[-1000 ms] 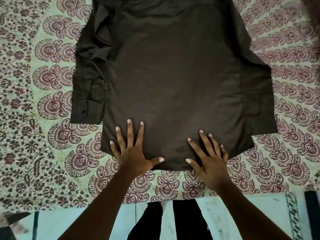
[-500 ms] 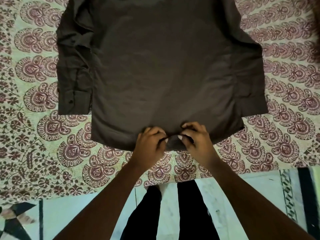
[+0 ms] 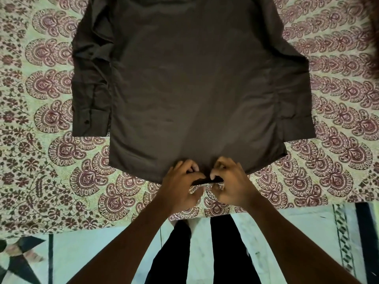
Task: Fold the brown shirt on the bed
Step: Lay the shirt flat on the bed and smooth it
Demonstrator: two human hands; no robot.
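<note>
The brown shirt (image 3: 194,89) lies spread flat on the bed (image 3: 51,171), with a cuffed sleeve (image 3: 90,99) along its left edge. My left grip (image 3: 181,182) and right grip (image 3: 232,181) sit close together at the middle of the shirt's near hem. Each has its fingers curled, pinching a small bunch of that hem just above the patterned sheet. The rest of the shirt stretches away from both grips.
</note>
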